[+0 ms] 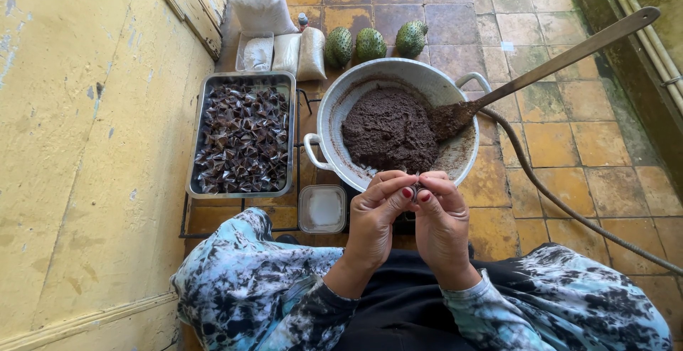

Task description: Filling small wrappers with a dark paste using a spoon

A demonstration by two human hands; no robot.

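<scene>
Where the two hands meet above the lap, the left hand (375,219) and right hand (441,216) pinch one small dark piece (415,192) between their fingertips; it is too small and too covered to make out clearly. Just beyond them sits a big metal basin (398,73) holding a mound of dark brown paste (388,130), with a long-handled paddle (562,59) resting in it. Near the left hand lies a small square container (323,209), contents unclear. Farther left, a rectangular metal tray (203,137) is full of dark folded pieces (243,137). Behind stand plastic bags (288,52) and three green spiky fruits (371,43). A hose (569,209) runs off the right edge.
</scene>
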